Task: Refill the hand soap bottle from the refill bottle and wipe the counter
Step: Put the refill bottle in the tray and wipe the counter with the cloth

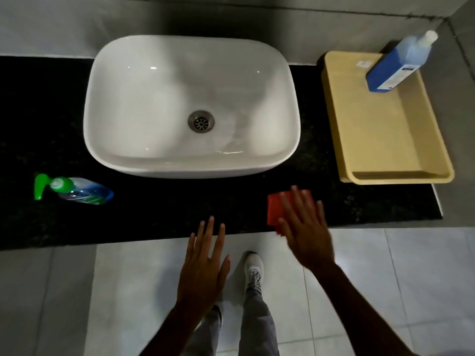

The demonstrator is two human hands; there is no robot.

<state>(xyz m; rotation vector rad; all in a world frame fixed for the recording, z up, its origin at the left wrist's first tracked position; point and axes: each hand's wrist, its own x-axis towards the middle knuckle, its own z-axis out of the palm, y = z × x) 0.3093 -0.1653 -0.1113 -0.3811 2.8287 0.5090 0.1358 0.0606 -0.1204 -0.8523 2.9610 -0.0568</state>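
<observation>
A hand soap bottle with a green pump stands on the black counter, left of the sink. The blue refill bottle with a white cap stands at the far end of a beige tray on the right. A red cloth lies flat on the counter near its front edge. My right hand is spread flat over the cloth, covering its right part. My left hand hovers open over the counter's front edge, holding nothing.
A white basin with a metal drain fills the middle of the counter. Grey tiled wall rises behind and to the right. Below the counter edge are light floor tiles, my legs and a white shoe.
</observation>
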